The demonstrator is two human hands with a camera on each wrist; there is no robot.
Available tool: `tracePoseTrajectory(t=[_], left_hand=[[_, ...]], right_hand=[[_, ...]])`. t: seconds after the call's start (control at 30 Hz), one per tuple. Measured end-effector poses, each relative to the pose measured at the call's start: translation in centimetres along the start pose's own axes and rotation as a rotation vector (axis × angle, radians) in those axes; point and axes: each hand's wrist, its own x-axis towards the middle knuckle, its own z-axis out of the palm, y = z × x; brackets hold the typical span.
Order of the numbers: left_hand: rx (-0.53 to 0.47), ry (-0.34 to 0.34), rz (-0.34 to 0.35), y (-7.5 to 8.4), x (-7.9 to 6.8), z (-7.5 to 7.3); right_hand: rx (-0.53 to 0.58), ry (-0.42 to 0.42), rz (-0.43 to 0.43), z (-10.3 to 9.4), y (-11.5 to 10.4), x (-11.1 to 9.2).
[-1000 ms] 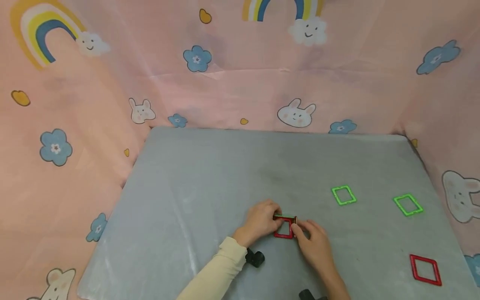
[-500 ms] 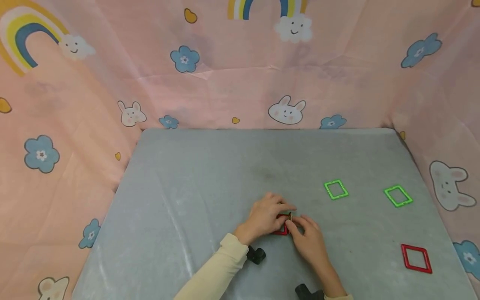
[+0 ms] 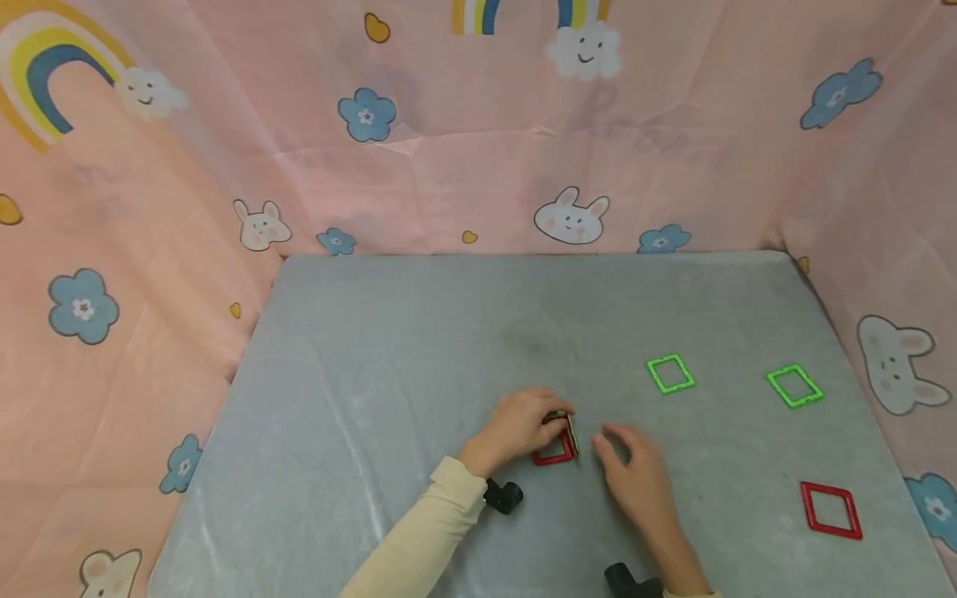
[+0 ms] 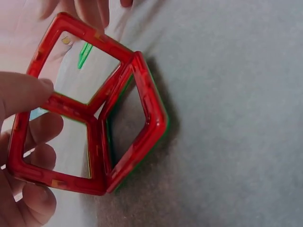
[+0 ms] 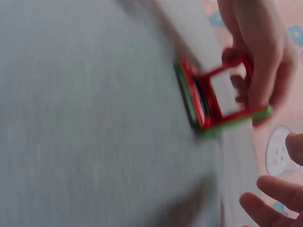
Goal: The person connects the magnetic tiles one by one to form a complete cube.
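Near the table's front middle, my left hand point(image 3: 516, 428) grips a small assembly of square magnetic tile frames point(image 3: 553, 459). Three red frames point(image 4: 57, 183) show in the left wrist view, meeting at one corner, with green along some outer edges. The thumb lies over the bar between two of them and the fingers curl behind. One square stands at an angle to the others, close over the table. My right hand point(image 3: 639, 477) is apart from the assembly, to its right, fingers loosely bent and holding nothing. In the right wrist view its fingers point(image 5: 272, 189) show at the lower right.
Two loose green square frames point(image 3: 679, 389) point(image 3: 807, 401) lie on the grey table point(image 3: 419, 332), right of the hands. A loose red frame point(image 3: 836, 534) lies nearer the front right. Pink printed cloth point(image 3: 449, 174) walls the back and sides. Black wrist cameras point(image 3: 503, 497) sit below both hands.
My right hand has let go of the assembly's right side and moved away to the right. My left hand keeps its hold, and the assembly has turned slightly. The head view shifted a little.
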Motion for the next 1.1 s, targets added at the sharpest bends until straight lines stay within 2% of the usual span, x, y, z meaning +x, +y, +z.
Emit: tracePoseTrajectory(t=[0.13,0.47,0.8,0.93,1.1], left_hand=[[-0.014,0.023,-0.052,-0.2,0.1,-0.1],[-0.105,0.114,-0.126,-0.7,0.0,-0.4],[-0.111,0.143,-0.123,-0.9,-0.2,-0.4],[-0.108,0.136,-0.117,-1.0,-0.2,-0.4],[-0.096,0.129,-0.130,-1.0,-0.2,-0.4]], right_hand=[[-0.066,0.070,0.035,-1.4,0.8,-0.1],[-0.140,0.153,0.144,-4.1,3.0,-0.2],[-0.320,0.269,0.271,-8.4,6.6,-0.4],[-0.386,0.266,0.378,-10.5,8.3,-0.7],[-0.495,0.235,0.568,-12.5,10.3,-1.1]])
